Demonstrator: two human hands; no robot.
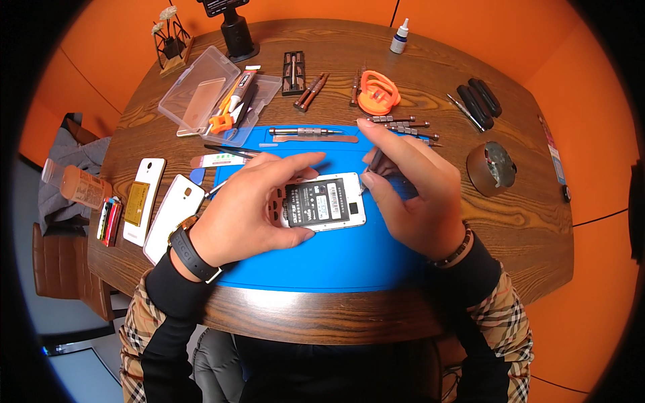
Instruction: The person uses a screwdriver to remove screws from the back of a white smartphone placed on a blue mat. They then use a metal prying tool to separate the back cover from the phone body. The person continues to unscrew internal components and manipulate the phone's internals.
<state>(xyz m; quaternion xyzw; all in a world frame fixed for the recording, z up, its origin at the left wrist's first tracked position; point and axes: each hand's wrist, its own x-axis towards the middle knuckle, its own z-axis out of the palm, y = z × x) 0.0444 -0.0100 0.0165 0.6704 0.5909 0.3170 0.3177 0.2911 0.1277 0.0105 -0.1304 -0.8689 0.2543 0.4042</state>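
Observation:
On a blue mat [282,269] lies a white smartphone [359,211] with its back off, so the black battery [312,203] inside shows. My left hand [232,205] is closed around the phone's left end, thumb along the near edge and fingers over the far edge. My right hand [423,195] pinches a dark slim tool [377,163] at the phone's right end; its tip is too small to make out. Just beyond the phone are a screwdriver [306,132] and a flat copper-coloured pry bar [316,139].
Left of the mat lie a white phone [153,174] and a white back cover [176,208]. Behind it are an open clear plastic box [265,87], an orange suction cup [378,94] and several screwdrivers [312,91]. A brown round container [480,171] stands at the right.

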